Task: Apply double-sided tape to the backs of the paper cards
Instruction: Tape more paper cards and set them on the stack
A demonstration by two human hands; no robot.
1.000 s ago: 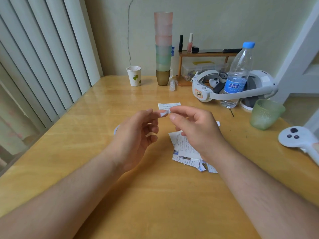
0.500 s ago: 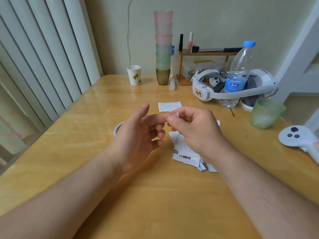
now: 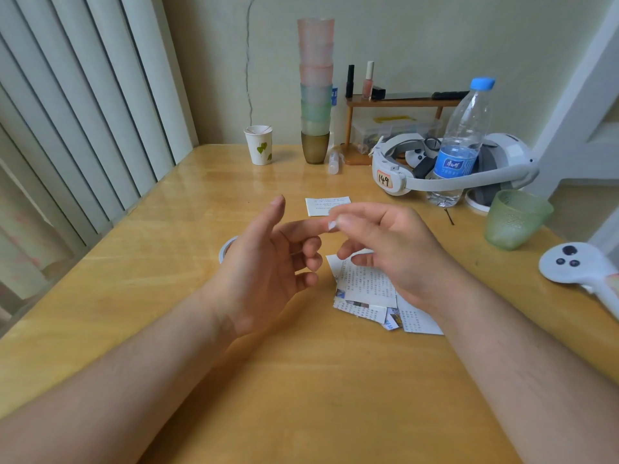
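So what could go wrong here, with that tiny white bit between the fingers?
1. The small white tape piece, pinched by the right hand against the left hand's extended fingertip, might stick to skin rather than paper.
2. It may be dropped among the loose pile of printed paper cards below and catch the wrong one.
3. A reaching arm could topple the tall clear water bottle.

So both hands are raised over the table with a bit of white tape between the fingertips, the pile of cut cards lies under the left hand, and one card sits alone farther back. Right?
Not quite: the pile of cards lies under the right hand, not the left hand. The rest holds in the head view: the bit of tape sits between the fingertips, and the single card lies farther back on the table.
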